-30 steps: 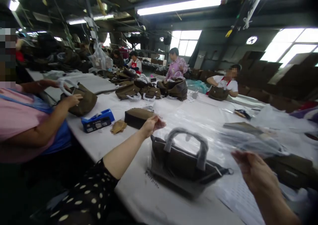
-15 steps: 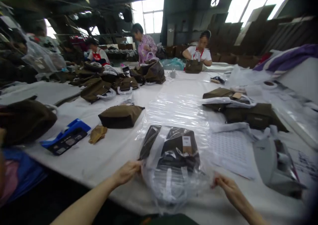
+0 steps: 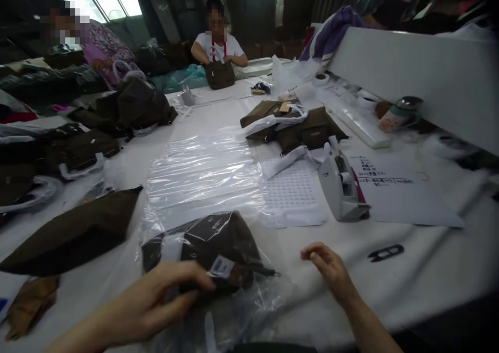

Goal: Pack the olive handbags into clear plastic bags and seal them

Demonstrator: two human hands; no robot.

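A dark olive handbag [image 3: 218, 233] in a clear plastic bag lies on the table in front of me, with a white label [image 3: 222, 266] showing through the film. My left hand [image 3: 167, 296] rests over its near left part, fingers stretched and thumb apart, partly covering it. To the right, my right hand [image 3: 329, 272] is off the plastic above the white tabletop, fingers loosely bent and nothing visible in them. Beyond it stands a grey tape dispenser [image 3: 341, 189]. A stack of clear plastic bags [image 3: 206, 171] lies just past the handbag.
More olive handbags lie at left [image 3: 78, 228] and back right [image 3: 304, 127]. Near the dispenser are a printed sheet [image 3: 292, 197], a handwritten sheet [image 3: 405, 192] and small thread snips [image 3: 385, 252]. A cup [image 3: 401, 113] stands by a white board. Two co-workers are across the table.
My view has swung right and come closer. My right hand has let go of the plastic bag's edge and moved away; my left hand has shifted from the edge onto the wrapped handbag.
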